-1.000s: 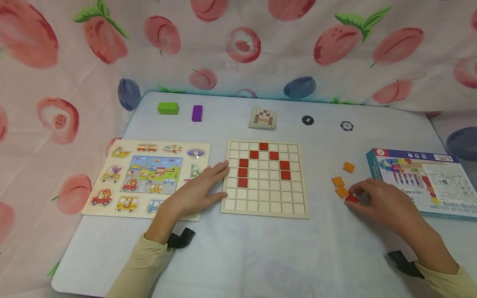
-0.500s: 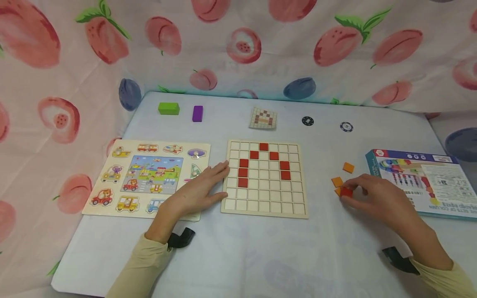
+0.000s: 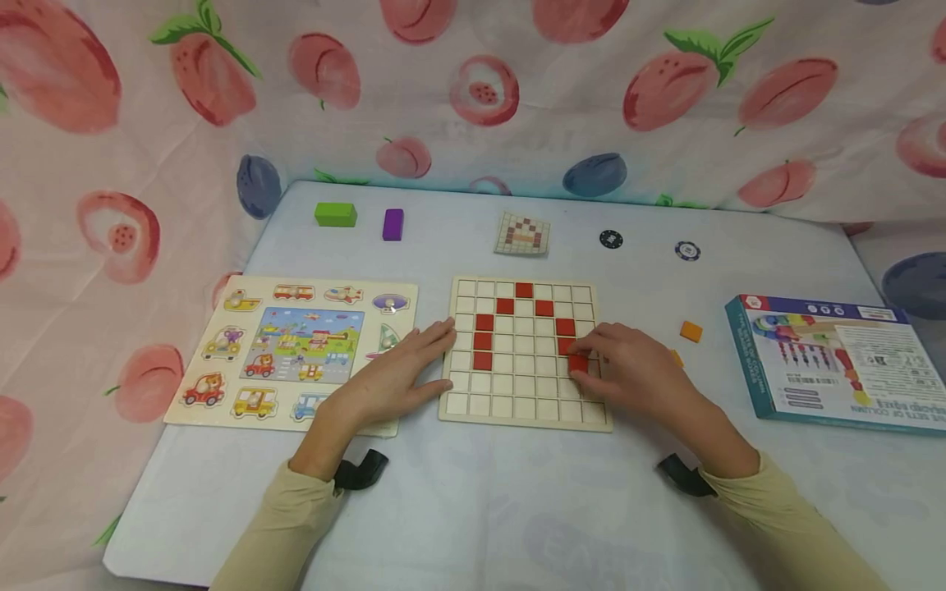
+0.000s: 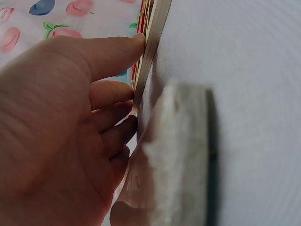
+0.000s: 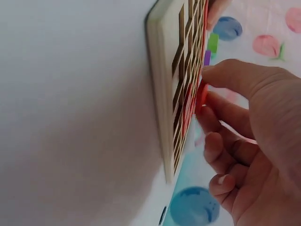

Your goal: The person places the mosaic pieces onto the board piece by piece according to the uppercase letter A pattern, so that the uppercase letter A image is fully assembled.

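A wooden grid board (image 3: 525, 414) lies mid-table, with several red square tiles (image 3: 483, 341) set in its cells in an arch shape. My right hand (image 3: 636, 369) pinches another red tile (image 3: 579, 364) between thumb and fingers, over a cell on the board's right side, just below the right column of red tiles. In the right wrist view the pinched tile (image 5: 202, 94) is right at the board's face. My left hand (image 3: 392, 373) rests with fingers extended against the board's left edge; in the left wrist view its thumb (image 4: 120, 54) touches that edge.
Orange tiles (image 3: 691, 332) lie right of the board, partly hidden by my right hand. A boxed toy (image 3: 842, 361) is farther right. A picture puzzle (image 3: 199, 361) lies left. Behind are a pattern card (image 3: 521, 234), two chips (image 3: 611, 239), a green block (image 3: 336, 215) and a purple block (image 3: 393, 224).
My right hand picked up the red tile beside the orange ones and carried it left to the board's right side. My left hand stays at the board's left edge.
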`<move>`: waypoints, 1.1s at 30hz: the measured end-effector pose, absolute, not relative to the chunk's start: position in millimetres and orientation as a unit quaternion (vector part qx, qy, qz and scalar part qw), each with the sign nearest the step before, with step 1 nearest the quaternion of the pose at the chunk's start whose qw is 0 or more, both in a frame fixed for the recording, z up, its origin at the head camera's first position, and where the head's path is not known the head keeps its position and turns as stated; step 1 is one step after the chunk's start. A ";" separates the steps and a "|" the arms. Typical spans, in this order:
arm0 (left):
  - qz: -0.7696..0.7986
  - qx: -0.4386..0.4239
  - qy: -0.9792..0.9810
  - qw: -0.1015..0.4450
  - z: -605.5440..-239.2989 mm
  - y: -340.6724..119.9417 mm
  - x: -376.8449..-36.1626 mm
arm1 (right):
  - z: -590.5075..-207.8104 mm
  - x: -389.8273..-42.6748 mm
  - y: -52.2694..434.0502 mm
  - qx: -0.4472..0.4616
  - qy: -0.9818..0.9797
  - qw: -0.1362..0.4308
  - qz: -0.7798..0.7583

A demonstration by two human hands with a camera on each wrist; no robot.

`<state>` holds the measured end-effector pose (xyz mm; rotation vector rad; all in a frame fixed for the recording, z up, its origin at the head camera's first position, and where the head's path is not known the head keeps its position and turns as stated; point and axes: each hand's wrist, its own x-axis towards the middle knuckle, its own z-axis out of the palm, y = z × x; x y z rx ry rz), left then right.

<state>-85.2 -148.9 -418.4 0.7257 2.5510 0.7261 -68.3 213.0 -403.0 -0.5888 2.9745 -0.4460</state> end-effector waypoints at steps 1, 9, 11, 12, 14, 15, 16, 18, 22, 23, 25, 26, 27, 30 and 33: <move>0.259 0.258 0.910 0.196 -418.3 -149.7 -85.3 | -403.7 -70.2 208.5 -0.199 0.969 0.038 -0.143; 0.247 0.258 0.913 0.194 -417.5 -148.8 -87.1 | -408.7 -73.0 200.6 -0.200 0.968 0.042 -0.147; 0.249 0.260 0.913 0.193 -416.5 -148.6 -86.8 | -411.1 -73.1 202.1 -0.203 0.968 0.030 -0.147; 0.250 0.260 0.912 0.194 -416.3 -148.5 -86.6 | -412.3 -72.9 202.9 -0.207 0.967 0.023 -0.148; 0.252 0.258 0.912 0.196 -416.3 -148.4 -86.0 | -414.3 -72.3 204.6 -0.213 0.965 0.013 -0.150; 0.252 0.256 0.912 0.197 -416.6 -148.7 -85.8 | -415.0 -72.0 205.5 -0.217 0.965 0.009 -0.148; 0.252 0.254 0.912 0.198 -417.0 -149.0 -85.6 | -415.6 -71.6 206.5 -0.221 0.964 0.005 -0.148; 0.252 0.254 0.913 0.197 -418.2 -149.8 -85.3 | -416.6 -70.9 208.4 -0.234 0.961 -0.001 -0.147; 0.251 0.255 0.913 0.194 -419.0 -150.1 -85.0 | -417.1 -68.9 214.0 -0.258 0.955 -0.004 -0.147; 0.252 0.255 0.913 0.194 -419.2 -149.9 -85.0 | -416.9 -68.4 215.5 -0.260 0.954 0.000 -0.149; 0.254 0.255 0.913 0.193 -419.5 -149.8 -84.9 | -415.3 -67.5 219.0 -0.249 0.957 0.012 -0.151; 0.256 0.255 0.912 0.193 -419.7 -150.0 -84.8 | -414.2 -67.1 221.8 -0.237 0.959 0.019 -0.154; 0.256 0.255 0.912 0.194 -419.9 -150.2 -84.8 | -412.8 -66.8 225.4 -0.221 0.962 0.026 -0.156; 0.257 0.254 0.912 0.196 -420.4 -150.0 -85.1 | -408.0 -67.8 243.6 -0.159 0.974 0.035 -0.160; 0.255 0.252 0.912 0.199 -420.1 -150.0 -85.6 | -403.8 -71.3 269.0 -0.098 0.983 0.031 -0.153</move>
